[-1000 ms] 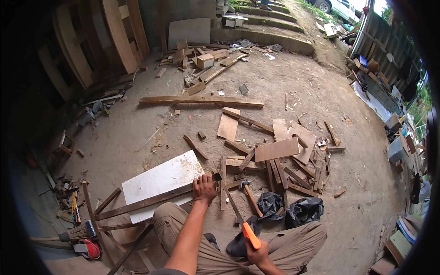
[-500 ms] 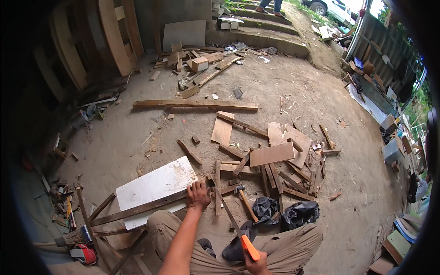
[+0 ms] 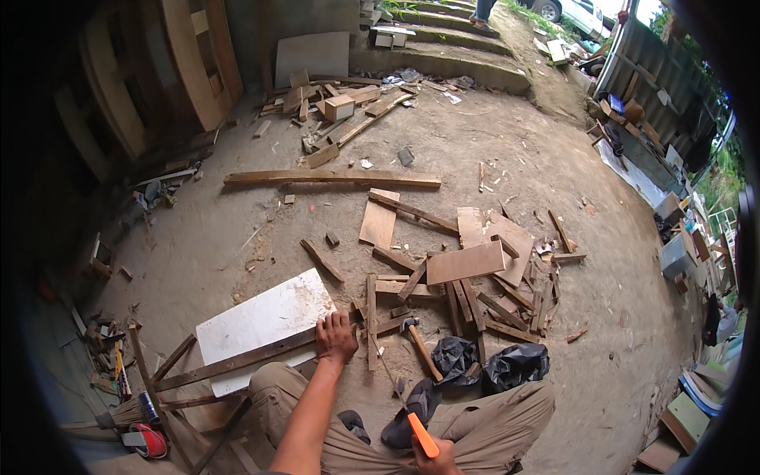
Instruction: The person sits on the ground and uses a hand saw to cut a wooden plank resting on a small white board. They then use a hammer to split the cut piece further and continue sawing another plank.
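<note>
My left hand [image 3: 336, 338] is closed over the end part of a long dark wooden strip [image 3: 253, 361]. This strip lies across a white board [image 3: 267, 315] on the ground and is joined to a wooden frame at the left. Low in the picture, my right hand [image 3: 438, 457] grips a handsaw by its orange handle [image 3: 423, 435]. Its thin blade points up and away from me, and the tip is near the strip's end; contact there cannot be made out. A hammer [image 3: 424, 351] with a wooden handle lies beyond my shoe.
Black plastic bags [image 3: 514, 367] sit by my right knee. Farther off are scattered wood offcuts, a brown panel [image 3: 465, 263] and a long beam [image 3: 332, 179]. A brush [image 3: 127, 413] and a red item [image 3: 150, 442] lie at the left. Concrete steps [image 3: 443, 55] rise at the back.
The handsaw has been drawn back toward me, its blade now lower and away from the strip's end. My left hand keeps its hold. A person on the steps has moved upward.
</note>
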A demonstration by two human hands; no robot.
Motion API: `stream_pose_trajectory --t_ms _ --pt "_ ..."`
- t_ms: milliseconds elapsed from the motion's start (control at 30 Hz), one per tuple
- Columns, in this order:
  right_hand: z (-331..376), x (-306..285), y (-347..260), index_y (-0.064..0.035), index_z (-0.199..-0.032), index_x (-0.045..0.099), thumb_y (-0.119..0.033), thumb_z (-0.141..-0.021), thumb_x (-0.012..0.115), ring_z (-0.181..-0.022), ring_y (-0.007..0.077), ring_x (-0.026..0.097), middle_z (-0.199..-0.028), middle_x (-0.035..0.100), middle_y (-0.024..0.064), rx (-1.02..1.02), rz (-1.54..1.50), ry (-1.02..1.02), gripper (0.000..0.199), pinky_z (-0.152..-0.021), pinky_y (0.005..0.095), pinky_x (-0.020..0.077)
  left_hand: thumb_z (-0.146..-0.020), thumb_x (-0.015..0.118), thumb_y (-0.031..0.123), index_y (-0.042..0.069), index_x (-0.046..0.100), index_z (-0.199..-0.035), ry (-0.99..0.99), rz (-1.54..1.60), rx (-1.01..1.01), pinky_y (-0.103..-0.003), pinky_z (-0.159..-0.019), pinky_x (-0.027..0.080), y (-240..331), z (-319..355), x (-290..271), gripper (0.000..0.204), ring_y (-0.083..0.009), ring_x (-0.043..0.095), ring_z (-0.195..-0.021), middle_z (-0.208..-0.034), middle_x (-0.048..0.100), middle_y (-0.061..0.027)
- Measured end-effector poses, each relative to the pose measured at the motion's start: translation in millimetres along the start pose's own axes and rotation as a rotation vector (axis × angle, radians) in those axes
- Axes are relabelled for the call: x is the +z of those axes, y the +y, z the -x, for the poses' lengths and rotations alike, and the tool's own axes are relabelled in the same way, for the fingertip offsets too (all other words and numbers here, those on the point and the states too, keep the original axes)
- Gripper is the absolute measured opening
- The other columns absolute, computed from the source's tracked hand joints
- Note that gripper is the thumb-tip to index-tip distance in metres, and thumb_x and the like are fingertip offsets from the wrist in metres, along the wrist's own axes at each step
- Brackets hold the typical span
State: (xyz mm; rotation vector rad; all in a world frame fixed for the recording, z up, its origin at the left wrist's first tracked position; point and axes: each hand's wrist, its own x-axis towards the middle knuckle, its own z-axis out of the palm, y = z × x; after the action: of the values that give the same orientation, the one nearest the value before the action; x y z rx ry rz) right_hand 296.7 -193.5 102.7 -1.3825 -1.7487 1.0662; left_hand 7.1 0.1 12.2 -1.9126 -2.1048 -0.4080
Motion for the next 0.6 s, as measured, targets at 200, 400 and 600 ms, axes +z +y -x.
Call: stream_pose_trajectory --t_ms 200,400,600 --pt "-153.7 44.1 -37.6 0.0017 -0.078 0.062 -0.015 -0.086 0.067 -0.061 0.0412 0.062 -0.066 0.058 0.0246 0.021 -0.064 0.044 0.019 -0.055 0.042 0.0465 -0.083 0.062 0.028 0.006 0.054 -0.114 0.016 0.002 0.006 -0.041 -0.088 0.038 4.4 -10.2 2.1 0.039 -0.025 0.053 -0.096 -0.1 0.054 -0.0099" --pt "-145.5 69.7 -11.8 0.0017 -0.075 0.058 -0.018 -0.09 0.067 -0.051 0.0391 0.051 -0.062 0.053 0.0226 -0.074 -0.117 0.06 0.026 -0.049 0.0385 0.0424 -0.085 0.061 0.029 0.006 0.054 -0.115 -0.015 -0.01 0.009 -0.043 -0.089 0.038 -4.9 1.9 4.3 0.039 -0.0263 0.053 -0.097 -0.101 0.054 -0.0106" --pt "-9.9 -3.2 -12.3 0.0003 -0.087 0.067 -0.009 -0.087 0.069 -0.055 0.0234 0.064 -0.063 0.061 0.013 -0.018 -0.035 -0.007 0.01 -0.052 0.0335 0.0482 -0.086 0.059 0.03 0.005 0.053 -0.118 -0.008 -0.011 0.001 -0.042 -0.089 0.038 -3.1 -1.2 -0.7 0.041 -0.0264 0.053 -0.096 -0.102 0.054 -0.0108"
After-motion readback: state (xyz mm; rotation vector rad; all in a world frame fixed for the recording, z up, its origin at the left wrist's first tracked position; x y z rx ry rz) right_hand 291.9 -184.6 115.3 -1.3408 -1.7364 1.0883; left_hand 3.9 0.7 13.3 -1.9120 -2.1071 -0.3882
